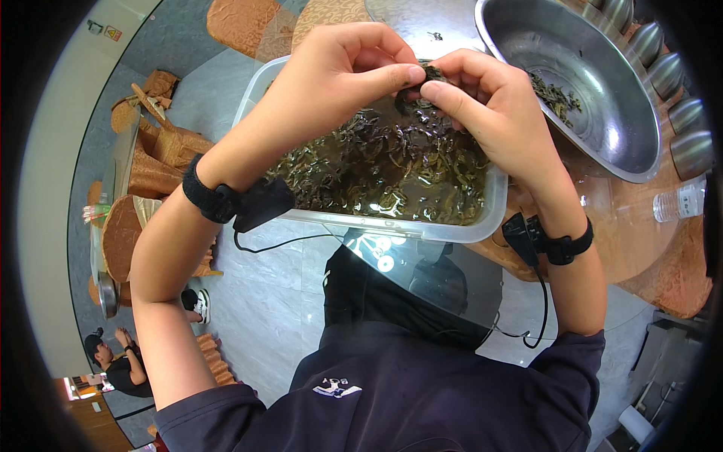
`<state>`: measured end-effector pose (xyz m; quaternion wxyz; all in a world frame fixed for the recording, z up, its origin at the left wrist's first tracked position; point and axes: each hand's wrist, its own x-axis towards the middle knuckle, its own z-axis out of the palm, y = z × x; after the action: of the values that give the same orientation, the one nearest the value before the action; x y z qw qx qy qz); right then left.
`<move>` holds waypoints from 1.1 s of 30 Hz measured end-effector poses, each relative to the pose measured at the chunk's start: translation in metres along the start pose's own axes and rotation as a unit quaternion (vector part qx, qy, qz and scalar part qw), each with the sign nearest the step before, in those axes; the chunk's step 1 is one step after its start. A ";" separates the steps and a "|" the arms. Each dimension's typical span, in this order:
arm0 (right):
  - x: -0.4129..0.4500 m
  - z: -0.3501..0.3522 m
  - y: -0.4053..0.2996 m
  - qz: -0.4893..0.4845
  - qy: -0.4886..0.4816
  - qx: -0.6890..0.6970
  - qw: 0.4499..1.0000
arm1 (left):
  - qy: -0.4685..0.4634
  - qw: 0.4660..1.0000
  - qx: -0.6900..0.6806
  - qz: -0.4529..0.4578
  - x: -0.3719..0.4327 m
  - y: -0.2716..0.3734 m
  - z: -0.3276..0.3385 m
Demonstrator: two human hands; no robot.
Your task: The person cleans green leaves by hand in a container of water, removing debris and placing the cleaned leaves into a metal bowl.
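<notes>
Above the far part of a translucent plastic tub, my left hand and my right hand meet, pinching a dark, wet leaf between thumbs and fingers. The tub holds brownish water with many soaked, dark green leaves. At the upper right, close beside my right hand, stands an oval stainless steel basin with a small heap of leaves on its near left side. The undersides of my fingers are partly hidden.
Metal cups line the right edge, near a clear plastic bottle. A leaf scrap lies on the glass tabletop beyond the tub. Cables hang from both wrist straps. Cloth-covered chairs stand at left; another person is at lower left.
</notes>
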<state>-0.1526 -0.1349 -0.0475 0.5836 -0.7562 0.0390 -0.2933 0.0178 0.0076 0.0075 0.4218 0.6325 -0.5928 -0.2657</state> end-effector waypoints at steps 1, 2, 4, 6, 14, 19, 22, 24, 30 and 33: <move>0.000 -0.002 0.000 0.013 -0.010 -0.013 1.000 | 0.000 1.000 0.000 0.000 0.000 0.002 0.001; 0.000 -0.002 0.001 0.013 -0.010 -0.013 1.000 | 0.000 1.000 0.010 -0.008 0.000 0.004 0.001; 0.001 -0.003 0.006 -0.008 -0.002 -0.057 0.998 | -0.002 1.000 0.018 -0.016 0.002 0.005 0.001; 0.001 -0.003 0.010 -0.024 0.000 -0.061 0.998 | 0.016 0.999 0.048 0.006 0.003 0.003 0.000; 0.000 -0.007 0.001 0.011 -0.048 -0.095 0.994 | -0.033 0.999 -0.007 -0.015 0.004 0.000 -0.003; 0.001 -0.006 0.004 0.005 -0.019 -0.035 0.999 | -0.071 0.997 -0.019 -0.024 0.000 0.000 -0.010; 0.000 -0.002 0.005 0.001 0.006 0.028 1.000 | -0.073 0.996 0.032 -0.036 -0.002 0.003 -0.016; 0.000 -0.003 0.006 -0.008 0.006 0.002 1.000 | -0.111 0.993 0.011 -0.038 -0.003 0.002 -0.020; 0.000 -0.007 0.002 0.008 -0.032 -0.070 0.997 | -0.062 0.998 -0.017 -0.021 -0.003 -0.004 -0.014; 0.000 -0.006 0.004 0.002 -0.041 -0.088 0.995 | -0.043 0.998 -0.046 -0.020 -0.004 -0.004 -0.013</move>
<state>-0.1541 -0.1413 -0.0502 0.5168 -0.8159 0.0418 -0.2560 0.0301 0.0137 0.0096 0.4188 0.6120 -0.5851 -0.3281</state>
